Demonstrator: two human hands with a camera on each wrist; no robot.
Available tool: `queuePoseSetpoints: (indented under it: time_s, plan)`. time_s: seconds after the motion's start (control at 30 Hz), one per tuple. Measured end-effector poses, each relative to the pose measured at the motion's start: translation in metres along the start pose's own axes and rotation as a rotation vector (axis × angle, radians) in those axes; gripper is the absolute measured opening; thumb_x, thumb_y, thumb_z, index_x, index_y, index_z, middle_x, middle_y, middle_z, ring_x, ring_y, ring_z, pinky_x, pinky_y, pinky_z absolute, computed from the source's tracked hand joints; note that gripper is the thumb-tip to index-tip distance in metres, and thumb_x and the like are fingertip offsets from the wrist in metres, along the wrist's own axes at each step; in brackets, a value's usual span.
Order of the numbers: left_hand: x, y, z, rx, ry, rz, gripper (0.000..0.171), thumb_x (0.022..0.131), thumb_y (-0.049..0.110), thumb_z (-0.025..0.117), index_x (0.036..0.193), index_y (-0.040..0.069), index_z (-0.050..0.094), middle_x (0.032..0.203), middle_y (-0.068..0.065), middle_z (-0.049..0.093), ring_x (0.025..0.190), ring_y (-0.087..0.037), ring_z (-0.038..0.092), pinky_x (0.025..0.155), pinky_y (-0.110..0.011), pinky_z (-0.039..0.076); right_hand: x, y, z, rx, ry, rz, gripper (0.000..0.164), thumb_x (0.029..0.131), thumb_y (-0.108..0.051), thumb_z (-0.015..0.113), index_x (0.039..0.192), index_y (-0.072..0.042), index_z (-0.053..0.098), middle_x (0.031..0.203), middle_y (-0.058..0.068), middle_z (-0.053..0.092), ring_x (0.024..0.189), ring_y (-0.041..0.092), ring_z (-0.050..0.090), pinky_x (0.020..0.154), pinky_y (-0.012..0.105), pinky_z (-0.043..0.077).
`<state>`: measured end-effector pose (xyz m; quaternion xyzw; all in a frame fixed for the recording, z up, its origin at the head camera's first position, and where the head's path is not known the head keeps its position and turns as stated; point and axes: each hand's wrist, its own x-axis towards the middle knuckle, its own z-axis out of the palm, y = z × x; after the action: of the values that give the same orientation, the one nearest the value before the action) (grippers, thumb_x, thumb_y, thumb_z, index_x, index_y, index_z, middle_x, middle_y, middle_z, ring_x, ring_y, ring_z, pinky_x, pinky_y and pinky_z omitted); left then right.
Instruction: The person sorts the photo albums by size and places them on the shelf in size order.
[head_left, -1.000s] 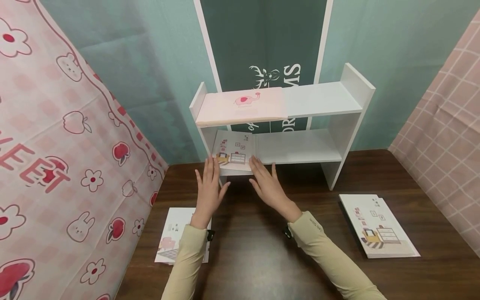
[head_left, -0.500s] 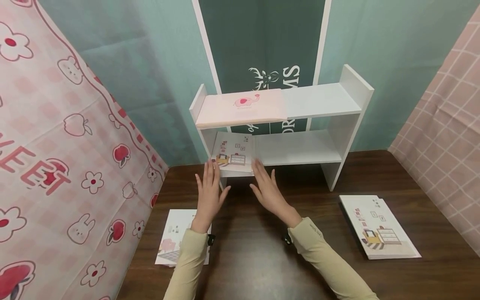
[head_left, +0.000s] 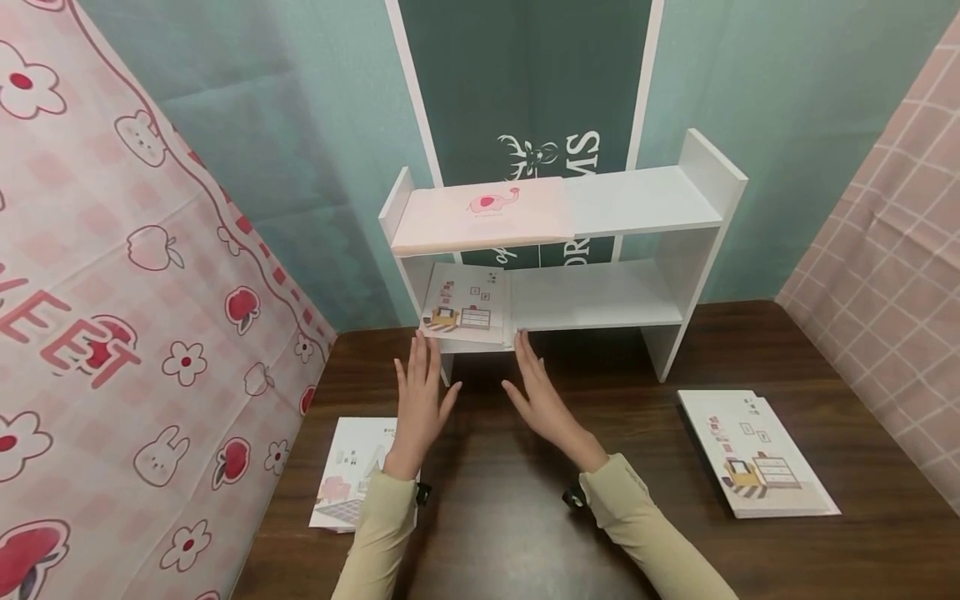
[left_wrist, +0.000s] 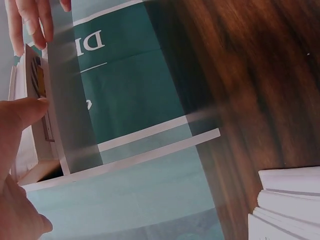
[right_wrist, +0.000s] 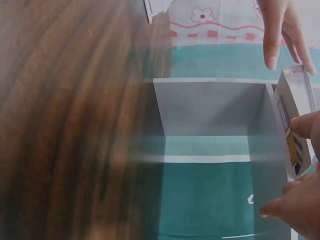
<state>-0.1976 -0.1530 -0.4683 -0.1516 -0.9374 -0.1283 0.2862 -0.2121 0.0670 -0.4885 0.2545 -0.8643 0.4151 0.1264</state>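
Note:
White books (head_left: 467, 302) with a printed room scene lie flat at the left end of the lower shelf of a white bookshelf (head_left: 600, 292). My left hand (head_left: 422, 408) has straight fingers, their tips right at the books' front left corner. On the other side, my right hand (head_left: 546, 408) is spread with fingertips beside the front right corner. Neither hand is curled round anything. The thick spine side of the books (left_wrist: 37, 145) shows in the left wrist view, with the left thumb in front of it. In the right wrist view, the right thumb overlaps the books (right_wrist: 282, 107).
A pink book (head_left: 487, 212) with an elephant covers the left part of the top shelf. A stack of white books (head_left: 348, 475) lies on the table's left, partly behind the left sleeve. Another stack (head_left: 761, 454) lies at the right on the brown table (head_left: 495, 533).
Both hands have drawn back slightly from the shelf, and the right hand has shifted a little to the right, off the books' edge. The books on the lower shelf look nearly unmoved.

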Motion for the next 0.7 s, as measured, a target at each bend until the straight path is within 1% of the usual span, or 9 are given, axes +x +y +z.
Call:
queuePoseSetpoints:
  time_s: [0.13, 0.23, 0.33, 0.43, 0.57, 0.67, 0.7]
  plan:
    - [-0.004, 0.001, 0.0, -0.009, 0.006, 0.0, 0.09, 0.085, 0.03, 0.068, 0.15, 0.008, 0.009, 0.156, -0.011, 0.0, 0.143, -0.028, 0.007, 0.106, -0.064, 0.015, -0.005, 0.002, 0.004, 0.036, 0.005, 0.014, 0.078, 0.095, -0.019, 0.052, 0.149, -0.009, -0.004, 0.156, 0.011, -0.005, 0.142, 0.03, 0.009, 0.109, 0.058, 0.012]
    - [-0.005, 0.001, -0.001, -0.012, 0.001, -0.003, 0.089, 0.085, 0.03, 0.067, 0.15, 0.008, 0.009, 0.156, -0.01, 0.0, 0.143, -0.029, 0.007, 0.107, -0.063, 0.014, -0.008, 0.001, 0.004, 0.059, 0.014, 0.038, 0.08, 0.095, -0.019, 0.052, 0.148, -0.006, -0.006, 0.156, 0.013, -0.003, 0.142, 0.029, 0.009, 0.11, 0.056, 0.013]
    - [-0.007, 0.001, -0.002, -0.005, -0.008, -0.007, 0.088, 0.086, 0.031, 0.066, 0.15, 0.008, 0.009, 0.156, -0.011, 0.0, 0.142, -0.031, 0.009, 0.107, -0.063, 0.014, -0.01, -0.001, 0.004, 0.102, 0.019, 0.079, 0.082, 0.095, -0.019, 0.052, 0.148, -0.008, -0.009, 0.156, 0.012, -0.002, 0.142, 0.026, 0.009, 0.112, 0.052, 0.014]
    - [-0.01, 0.0, -0.002, -0.021, -0.01, -0.017, 0.088, 0.085, 0.03, 0.067, 0.149, 0.007, 0.011, 0.156, -0.012, 0.0, 0.142, -0.034, 0.009, 0.106, -0.064, 0.013, -0.014, -0.002, 0.005, 0.134, 0.005, 0.116, 0.083, 0.095, -0.02, 0.052, 0.148, -0.011, -0.011, 0.156, 0.01, -0.003, 0.142, 0.025, 0.008, 0.112, 0.048, 0.016]
    - [-0.014, 0.0, -0.002, -0.042, 0.007, -0.025, 0.088, 0.083, 0.028, 0.07, 0.149, 0.006, 0.015, 0.155, -0.016, 0.003, 0.14, -0.037, 0.011, 0.104, -0.066, 0.015, -0.018, -0.003, 0.009, 0.151, -0.013, 0.131, 0.084, 0.095, -0.019, 0.053, 0.148, -0.01, -0.01, 0.155, 0.014, -0.001, 0.141, 0.029, 0.01, 0.111, 0.05, 0.019]
    - [-0.016, 0.0, -0.001, -0.052, 0.022, -0.026, 0.088, 0.082, 0.028, 0.071, 0.148, 0.005, 0.017, 0.154, -0.02, 0.007, 0.139, -0.039, 0.013, 0.103, -0.067, 0.016, -0.02, -0.003, 0.012, 0.16, -0.008, 0.126, 0.083, 0.094, -0.017, 0.055, 0.148, -0.005, -0.006, 0.155, 0.018, 0.002, 0.141, 0.031, 0.012, 0.11, 0.052, 0.021]
    - [-0.017, 0.001, -0.001, -0.056, 0.024, -0.029, 0.088, 0.082, 0.028, 0.071, 0.148, 0.005, 0.018, 0.154, -0.021, 0.008, 0.139, -0.039, 0.013, 0.103, -0.067, 0.016, -0.021, -0.003, 0.013, 0.165, -0.008, 0.129, 0.083, 0.094, -0.017, 0.055, 0.148, -0.005, -0.006, 0.155, 0.017, 0.002, 0.141, 0.03, 0.012, 0.11, 0.051, 0.021]
